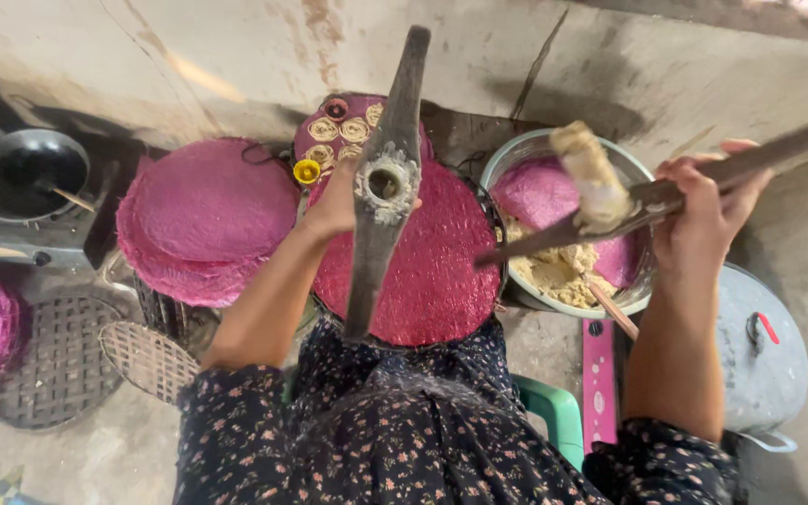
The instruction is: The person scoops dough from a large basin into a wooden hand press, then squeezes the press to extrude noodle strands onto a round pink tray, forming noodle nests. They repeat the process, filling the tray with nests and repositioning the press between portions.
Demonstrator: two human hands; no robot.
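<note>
Flanking the press (384, 182): pink mat stack (200, 217), dough bowl (563, 276).

Open pink mat (437, 271) between upright press (383, 187) and dough bowl (516, 154); stacked mats (203, 220) crowding left.

This was a simple home food-making workplace on a bare concrete floor (797, 281): stacked pink woven mats (203, 220), a bowl of dough (563, 271), a black pan (25, 173), a lidded metal pot (764, 355) and a wooden press (385, 182).

Dough bowl (642, 290) right of mat (441, 271)
</note>
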